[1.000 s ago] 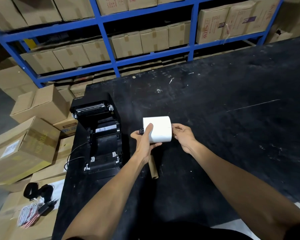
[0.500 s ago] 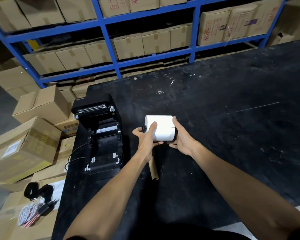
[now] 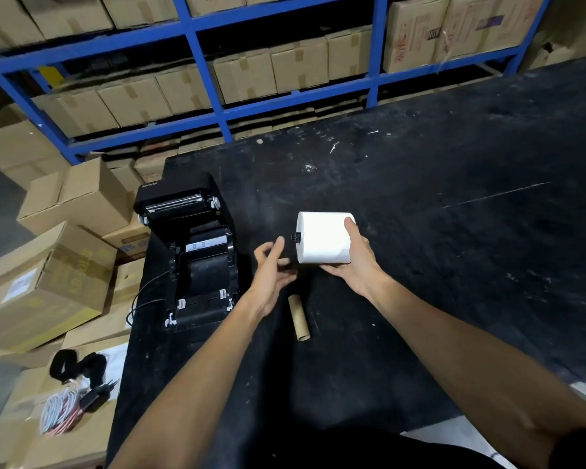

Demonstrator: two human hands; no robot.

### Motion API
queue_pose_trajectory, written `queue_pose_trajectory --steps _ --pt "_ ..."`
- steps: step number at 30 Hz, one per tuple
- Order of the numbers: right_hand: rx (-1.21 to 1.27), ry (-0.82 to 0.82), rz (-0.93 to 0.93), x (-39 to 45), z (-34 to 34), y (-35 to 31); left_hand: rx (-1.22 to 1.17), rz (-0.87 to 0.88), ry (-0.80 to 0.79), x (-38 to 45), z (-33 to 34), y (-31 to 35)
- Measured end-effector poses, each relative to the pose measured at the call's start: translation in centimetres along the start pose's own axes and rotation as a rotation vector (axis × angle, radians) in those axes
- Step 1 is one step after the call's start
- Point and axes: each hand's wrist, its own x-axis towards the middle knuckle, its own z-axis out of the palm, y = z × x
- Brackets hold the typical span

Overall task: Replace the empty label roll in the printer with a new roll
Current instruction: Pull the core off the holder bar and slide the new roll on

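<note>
Your right hand clamps the smooth white label roll; your left hand hangs spread at its nine o'clock, printer beyond, bare black tabletop at three o'clock.

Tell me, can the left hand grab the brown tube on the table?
Probably yes. The left hand is open and holds nothing, and the cardboard tube lies bare on the black table just beside that wrist. Nothing covers it; the right hand holds the white roll away.

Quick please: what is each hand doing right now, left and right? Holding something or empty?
Left hand: open, empty, fingers loosely curled beside the roll's black spindle end.
Right hand: closed around the white label roll, holding it above the table.
</note>
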Motion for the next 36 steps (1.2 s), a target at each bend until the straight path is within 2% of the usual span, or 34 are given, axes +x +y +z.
queue_pose_trajectory --steps 3,6,10,18,20,25,29,32,36 --pt "-0.030 0.022 0.002 0.0 -1.3 0.4 0.394 -0.004 0.212 -0.7 -2.5 -4.4" --pt "-0.050 0.025 0.016 0.1 -2.1 1.0 0.833 -0.012 0.248 -1.9 -4.0 -8.6" --pt "-0.085 0.015 0.043 -0.1 -2.5 1.9 1.075 0.059 0.220 -3.3 -4.3 -11.1" --pt "-0.100 0.015 0.084 -0.4 -2.2 3.0 1.348 0.155 0.292 -4.3 -4.4 -10.7" --pt "-0.095 0.006 0.088 -0.5 -2.1 3.2 1.232 0.157 0.364 -4.1 -4.7 -10.3" --pt "-0.086 -0.039 0.090 -0.7 -1.6 3.3 0.485 0.115 0.490 -2.6 -4.5 -6.6" --pt "-0.082 -0.052 0.093 -0.8 -0.6 3.4 -0.030 0.095 0.461 -1.4 -2.9 -3.5" --pt "-0.088 -0.071 0.084 -0.6 0.2 3.1 -0.140 0.136 0.419 -0.9 -2.1 -2.1" --pt "-0.109 -0.084 0.060 -0.3 0.9 2.6 -0.120 0.167 0.396 -0.7 -1.5 -1.3"
